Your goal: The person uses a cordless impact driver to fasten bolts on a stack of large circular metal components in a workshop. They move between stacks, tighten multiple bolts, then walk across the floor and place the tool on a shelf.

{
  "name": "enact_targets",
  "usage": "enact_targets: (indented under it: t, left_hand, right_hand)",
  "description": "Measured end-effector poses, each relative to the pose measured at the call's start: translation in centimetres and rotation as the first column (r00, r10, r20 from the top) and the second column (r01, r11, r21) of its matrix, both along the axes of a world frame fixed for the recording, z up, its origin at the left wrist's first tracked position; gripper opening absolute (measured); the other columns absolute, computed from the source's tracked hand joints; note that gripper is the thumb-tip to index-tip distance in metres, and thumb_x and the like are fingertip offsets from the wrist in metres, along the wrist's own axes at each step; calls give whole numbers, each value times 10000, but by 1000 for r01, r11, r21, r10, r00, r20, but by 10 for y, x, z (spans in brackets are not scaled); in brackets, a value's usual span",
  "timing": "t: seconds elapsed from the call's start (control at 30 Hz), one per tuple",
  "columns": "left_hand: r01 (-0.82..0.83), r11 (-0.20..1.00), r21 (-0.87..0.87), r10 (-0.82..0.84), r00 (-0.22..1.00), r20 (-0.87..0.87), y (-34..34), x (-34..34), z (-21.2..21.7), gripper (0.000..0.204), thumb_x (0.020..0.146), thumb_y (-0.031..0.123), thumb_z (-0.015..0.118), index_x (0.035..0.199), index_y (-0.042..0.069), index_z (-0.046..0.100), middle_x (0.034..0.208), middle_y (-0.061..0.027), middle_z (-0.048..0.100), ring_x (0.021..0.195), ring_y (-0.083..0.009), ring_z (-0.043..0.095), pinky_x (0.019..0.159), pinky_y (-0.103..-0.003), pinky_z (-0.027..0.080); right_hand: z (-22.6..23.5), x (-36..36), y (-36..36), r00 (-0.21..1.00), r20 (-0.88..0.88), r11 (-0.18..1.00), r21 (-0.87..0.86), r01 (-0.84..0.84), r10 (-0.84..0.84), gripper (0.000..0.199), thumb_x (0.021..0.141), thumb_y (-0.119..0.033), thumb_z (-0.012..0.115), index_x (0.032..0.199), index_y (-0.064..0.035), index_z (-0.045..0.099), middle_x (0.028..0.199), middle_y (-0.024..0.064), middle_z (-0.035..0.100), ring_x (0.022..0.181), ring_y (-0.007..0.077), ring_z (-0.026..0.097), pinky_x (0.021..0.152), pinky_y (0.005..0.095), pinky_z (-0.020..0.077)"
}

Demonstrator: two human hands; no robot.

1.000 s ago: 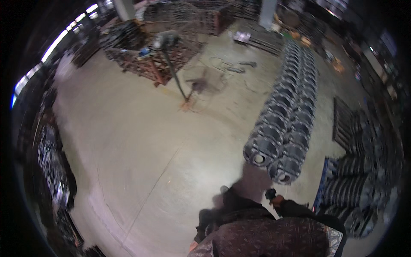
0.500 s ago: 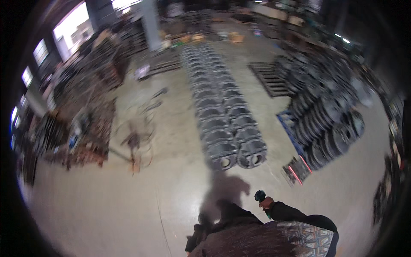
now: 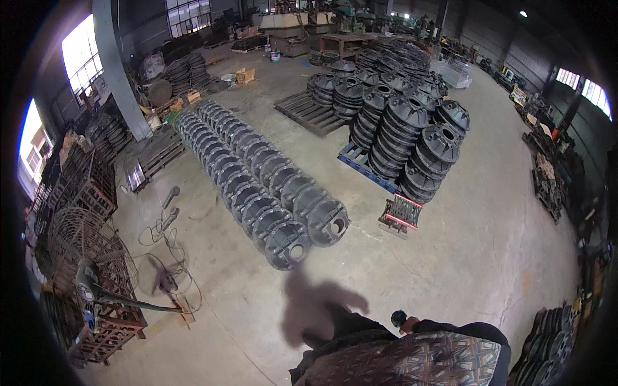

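Note:
My right hand [image 3: 409,326] is at the lower right, with its dark sleeve reaching in over the patterned apron [image 3: 399,357]. Its fingers are closed around a small tool with a dark, rounded head [image 3: 398,318]; the rest of the tool is hidden now, so its exact kind does not show. My left hand is out of sight. Ahead on the floor lie two long rows of dark round castings [image 3: 283,239], the nearest ends showing round holes. My hand is apart from them.
Stacked castings [image 3: 412,122] stand on a blue pallet [image 3: 367,168] at the right, beside a small red-edged rack [image 3: 402,212]. A caged floor fan [image 3: 87,276] and loose cables [image 3: 170,248] lie left. A pillar [image 3: 119,71] rises behind. More stacked parts [image 3: 547,344] are lower right.
My view has swung to the right and up; the casting rows now lie further left and slant. My right hand still grips the tool, whose green lower part no longer shows.

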State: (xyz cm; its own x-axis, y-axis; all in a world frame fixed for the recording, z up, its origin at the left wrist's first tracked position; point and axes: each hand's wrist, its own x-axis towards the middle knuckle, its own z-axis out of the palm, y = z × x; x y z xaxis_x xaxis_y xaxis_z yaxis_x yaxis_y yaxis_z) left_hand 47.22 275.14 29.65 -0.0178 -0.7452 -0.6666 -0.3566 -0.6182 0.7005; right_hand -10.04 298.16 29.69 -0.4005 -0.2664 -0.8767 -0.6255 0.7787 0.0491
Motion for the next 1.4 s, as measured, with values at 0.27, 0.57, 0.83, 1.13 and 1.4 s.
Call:
enact_targets:
  t: [0.27, 0.57, 0.83, 1.13, 1.4]
  left_hand:
    - [-6, 1000, 20, 6, 1000, 30, 19, -19, 7, 275, 996, 233, 567, 1125, 67, 746, 979, -152, 761, 876, -304, 714, 774, -436, 562]
    - [-207, 978, 27, 204, 975, 84, 86, -37, 13, 256, 991, 203, 579, 1125, 69, 751, 985, -154, 770, 891, -302, 728, 787, -432, 571]
    - [-414, 910, 39, 406, 905, 124, 161, -79, 15, 241, 987, 177, 590, 1125, 70, 756, 991, -155, 778, 904, -301, 740, 798, -428, 579]
    - [-480, 877, 25, 469, 865, 180, 260, -116, 23, 228, 982, 147, 602, 1126, 72, 762, 998, -157, 786, 918, -300, 754, 811, -423, 588]
    - [-440, 897, -49, 439, 868, 232, 298, -106, 61, 219, 978, 121, 612, 1126, 73, 767, 1004, -158, 794, 931, -299, 766, 822, -419, 596]
  right_hand:
    - [-4, -8, -30, 979, 10, 969, -143, 201, -202, 370, 723, -333, 907, 813, 7, 792, 783, 137, 795, 677, 244, 793, 684, 386, 656]
    - [7, -45, -96, 956, 152, 908, -308, 286, -249, 285, 784, -243, 897, 802, 21, 794, 748, 129, 773, 646, 251, 770, 632, 431, 645]
    - [9, -79, -123, 932, 327, 943, -233, 239, -155, 242, 813, -195, 861, 844, 15, 744, 770, 128, 756, 673, 275, 782, 614, 421, 628]
    - [-10, -116, -119, 931, 290, 930, -224, 292, -223, 281, 797, -229, 868, 729, -12, 703, 665, 92, 701, 578, 278, 731, 556, 445, 591]
    - [2, -124, -124, 889, 308, 887, -211, 412, -339, 210, 800, -107, 845, 747, 13, 681, 678, 140, 681, 574, 299, 719, 521, 446, 583]
